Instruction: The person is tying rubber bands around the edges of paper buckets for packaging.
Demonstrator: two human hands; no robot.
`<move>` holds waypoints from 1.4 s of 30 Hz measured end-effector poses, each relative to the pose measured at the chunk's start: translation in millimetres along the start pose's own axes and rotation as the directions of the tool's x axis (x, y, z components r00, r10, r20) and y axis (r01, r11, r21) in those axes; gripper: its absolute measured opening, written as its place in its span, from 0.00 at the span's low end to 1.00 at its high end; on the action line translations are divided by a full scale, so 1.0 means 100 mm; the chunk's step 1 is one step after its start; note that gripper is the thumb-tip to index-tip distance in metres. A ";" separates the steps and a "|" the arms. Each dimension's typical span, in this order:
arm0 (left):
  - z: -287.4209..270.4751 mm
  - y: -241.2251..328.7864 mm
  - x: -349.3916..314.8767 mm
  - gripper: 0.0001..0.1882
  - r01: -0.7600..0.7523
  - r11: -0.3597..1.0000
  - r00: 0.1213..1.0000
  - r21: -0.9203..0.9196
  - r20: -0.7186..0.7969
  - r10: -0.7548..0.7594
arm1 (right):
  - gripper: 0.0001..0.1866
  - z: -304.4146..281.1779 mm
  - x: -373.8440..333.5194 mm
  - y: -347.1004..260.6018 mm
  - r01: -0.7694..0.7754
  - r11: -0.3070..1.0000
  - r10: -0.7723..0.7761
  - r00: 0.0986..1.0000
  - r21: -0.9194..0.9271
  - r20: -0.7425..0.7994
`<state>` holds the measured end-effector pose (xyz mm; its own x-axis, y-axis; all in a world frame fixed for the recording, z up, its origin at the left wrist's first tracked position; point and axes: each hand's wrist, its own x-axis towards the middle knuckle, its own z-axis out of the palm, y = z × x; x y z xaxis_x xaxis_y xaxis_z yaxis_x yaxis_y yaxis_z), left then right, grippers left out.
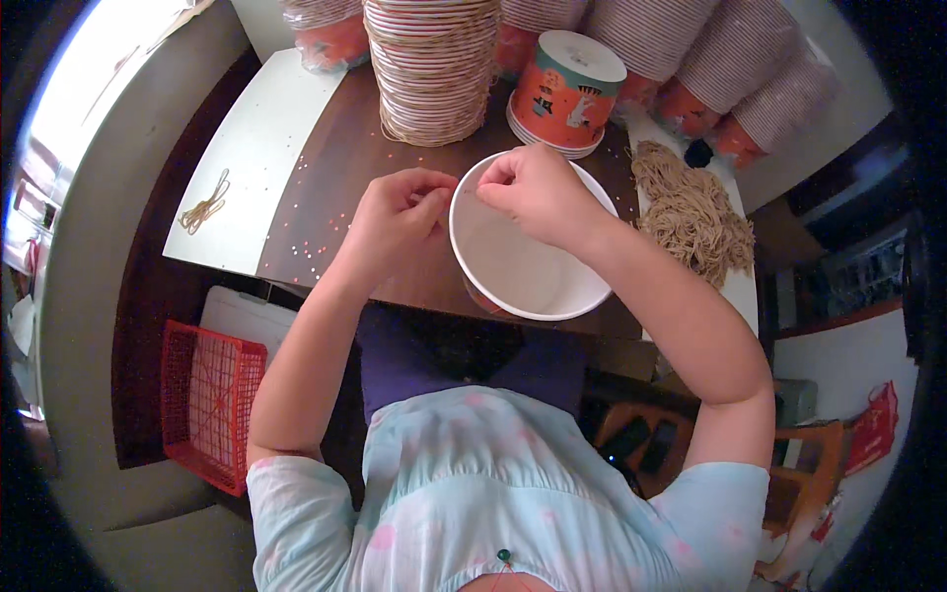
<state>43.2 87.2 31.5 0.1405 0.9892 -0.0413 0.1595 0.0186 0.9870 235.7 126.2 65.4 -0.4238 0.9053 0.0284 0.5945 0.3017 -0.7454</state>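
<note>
A large paper bucket [523, 266], white inside, stands tilted toward me at the table's near edge. At the left part of its rim, on the outer side, my left hand [400, 212] has its thumb and forefinger closed in a pinch. My right hand [541, 192] reaches over the far rim, and its fingers pinch just inside the bucket's upper left wall. Whatever lies between the fingers of either hand is too small or hidden to make out. To the right of the bucket lies a heaped pile of tan cords [691, 212].
Behind stands a tall stack of nested buckets [434, 74] with cords hanging round it. Upturned orange-printed buckets [567, 94] sit beside it, before more wrapped stacks [735, 59]. A small cord bundle [204, 207] lies far left. Below is a red plastic basket [212, 395].
</note>
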 end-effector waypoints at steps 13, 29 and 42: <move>-0.03 -0.05 0.07 0.13 -0.026 0.999 0.999 0.019 0.029 0.025 | 0.08 0.03 0.01 -0.02 -0.022 0.999 0.022 1.000 -0.026 0.011; -0.04 0.02 0.06 0.14 -0.033 0.998 0.996 0.053 0.086 0.029 | 0.06 0.08 0.02 0.00 -0.086 0.991 0.084 0.996 0.106 0.023; 0.06 0.17 -0.11 0.11 -0.248 0.786 0.968 0.567 0.110 0.226 | 0.08 -0.05 0.00 -0.03 -0.013 1.000 0.007 0.974 0.021 0.228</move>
<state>50.4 75.8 47.6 0.2798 0.9455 0.1663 0.6442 -0.3134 0.6977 236.8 126.5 71.0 -0.5641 0.8154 -0.1299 0.5850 0.2837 -0.7597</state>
